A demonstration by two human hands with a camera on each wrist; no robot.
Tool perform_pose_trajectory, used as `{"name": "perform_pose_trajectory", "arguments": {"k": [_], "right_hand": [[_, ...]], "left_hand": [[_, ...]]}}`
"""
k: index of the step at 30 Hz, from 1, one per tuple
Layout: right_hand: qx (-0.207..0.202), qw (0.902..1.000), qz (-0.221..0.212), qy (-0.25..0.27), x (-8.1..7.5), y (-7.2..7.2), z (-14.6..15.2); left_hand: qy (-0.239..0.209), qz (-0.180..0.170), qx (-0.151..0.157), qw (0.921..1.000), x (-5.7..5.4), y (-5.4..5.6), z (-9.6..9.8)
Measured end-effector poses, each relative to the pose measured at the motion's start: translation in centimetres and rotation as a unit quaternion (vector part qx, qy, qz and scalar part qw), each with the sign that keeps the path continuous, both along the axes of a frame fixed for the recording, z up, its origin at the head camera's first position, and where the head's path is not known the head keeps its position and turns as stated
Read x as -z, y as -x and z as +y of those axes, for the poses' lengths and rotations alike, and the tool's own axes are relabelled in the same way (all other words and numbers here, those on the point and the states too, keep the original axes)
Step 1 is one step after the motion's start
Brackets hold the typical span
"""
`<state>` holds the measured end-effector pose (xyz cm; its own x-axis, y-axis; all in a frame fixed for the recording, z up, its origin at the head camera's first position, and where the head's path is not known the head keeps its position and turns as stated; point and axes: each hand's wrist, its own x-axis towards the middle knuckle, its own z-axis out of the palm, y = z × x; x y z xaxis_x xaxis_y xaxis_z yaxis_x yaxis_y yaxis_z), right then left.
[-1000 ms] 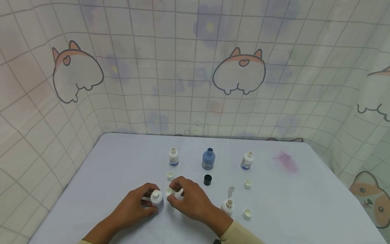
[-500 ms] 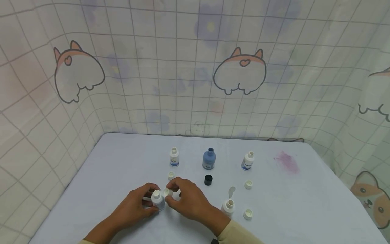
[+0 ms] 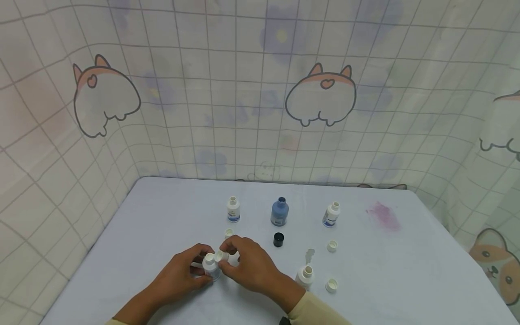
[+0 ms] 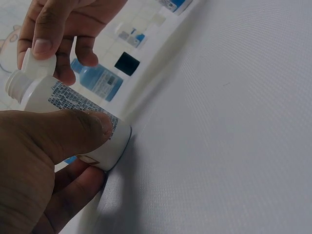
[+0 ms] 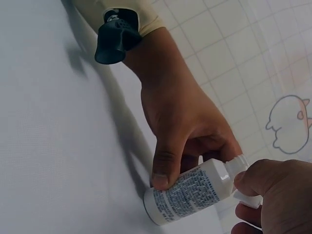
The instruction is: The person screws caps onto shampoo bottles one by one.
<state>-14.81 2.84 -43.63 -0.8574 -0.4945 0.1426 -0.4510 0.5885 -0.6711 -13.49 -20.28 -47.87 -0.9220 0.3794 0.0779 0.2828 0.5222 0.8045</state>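
Observation:
My left hand (image 3: 183, 273) grips a small white bottle (image 3: 211, 270) upright on the table, thumb on one side and fingers on the other. In the left wrist view the bottle's printed label (image 4: 73, 99) shows beside the thumb, and its neck (image 4: 17, 87) is uncapped. My right hand (image 3: 253, 264) pinches a white cap (image 3: 221, 256) between thumb and fingers, close beside the bottle's neck. From the right wrist, the cap (image 5: 247, 200) is partly hidden by the fingers. Behind the right hand a second white cap (image 3: 229, 233) lies on the table.
Along the back stand two uncapped white bottles (image 3: 233, 210) (image 3: 331, 215) and a blue bottle (image 3: 280, 212). A black cap (image 3: 278, 239) lies before the blue one. Beyond my right forearm are another white bottle (image 3: 304, 277), white caps (image 3: 332, 246) (image 3: 331, 285) and a grey mark (image 3: 310, 256).
My right hand has brought the pinched cap slightly left, from a small gap away to right beside the bottle's neck. My left hand keeps its grip on the bottle in the same place.

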Motion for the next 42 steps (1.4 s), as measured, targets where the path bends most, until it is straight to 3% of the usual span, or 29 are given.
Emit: {"name": "perform_pose_trajectory", "arguments": {"k": [16,42], "right_hand": [[-0.002,1.0000,0.002,-0.004,0.09,0.15,-0.15],[-0.036,0.9991,0.015,0.017,-0.78,0.52,-0.63]], "left_hand": [[0.013,0.000,-0.010,0.9999,-0.21,-0.18,0.17],[0.003,-0.001,0.003,1.0000,0.00,-0.02,-0.19]]}}
